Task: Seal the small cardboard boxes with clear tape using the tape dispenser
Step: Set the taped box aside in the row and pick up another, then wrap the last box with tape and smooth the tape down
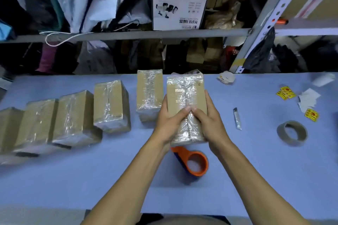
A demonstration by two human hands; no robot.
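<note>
A small cardboard box [184,95] with crinkled clear tape along its top seam is held between both hands at the table's middle. My left hand [168,122] grips its left side and my right hand [206,122] grips its right side. Both thumbs meet on the taped seam. The orange tape dispenser [193,162] lies on the blue table [91,179] just below the box, untouched. Another taped box [149,93] stands right beside the held one on the left. Several more taped boxes [109,106] line up further left.
A bare brown tape roll [292,133] lies at the right. Yellow stickers [285,93] and white paper scraps [308,99] lie at the far right, a small strip [237,118] lies near the box. Cluttered metal shelves [128,33] rise behind the table.
</note>
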